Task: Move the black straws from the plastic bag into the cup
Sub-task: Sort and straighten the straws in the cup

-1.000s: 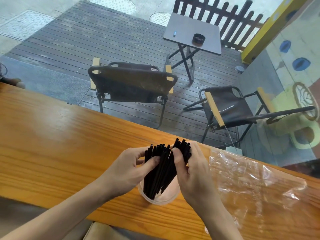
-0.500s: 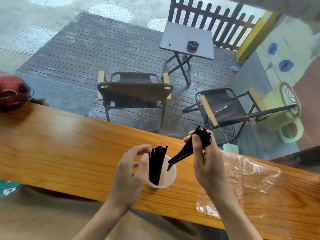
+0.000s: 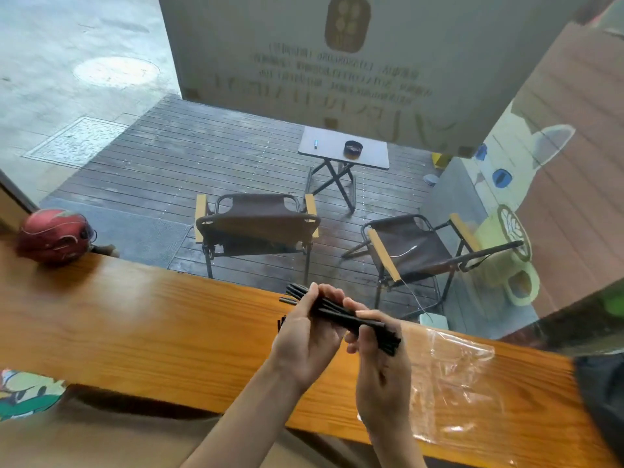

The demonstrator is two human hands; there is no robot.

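Just below centre of the frame, both hands grip one bundle of thin black plastic straws point(image 3: 341, 314), held nearly level above the orange wooden counter point(image 3: 135, 325). The left hand point(image 3: 305, 342) is closed round its left end, the right hand point(image 3: 378, 359) pinches its right end. The cup is hidden behind the hands. The crumpled clear plastic bag point(image 3: 452, 376) lies empty-looking at lower right. Best to square the ends, tip the bundle upright, then lower it in.

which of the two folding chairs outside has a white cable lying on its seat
The right-hand chair, angled toward the painted wall; a thin white cable crosses its seat. The left chair shows none.
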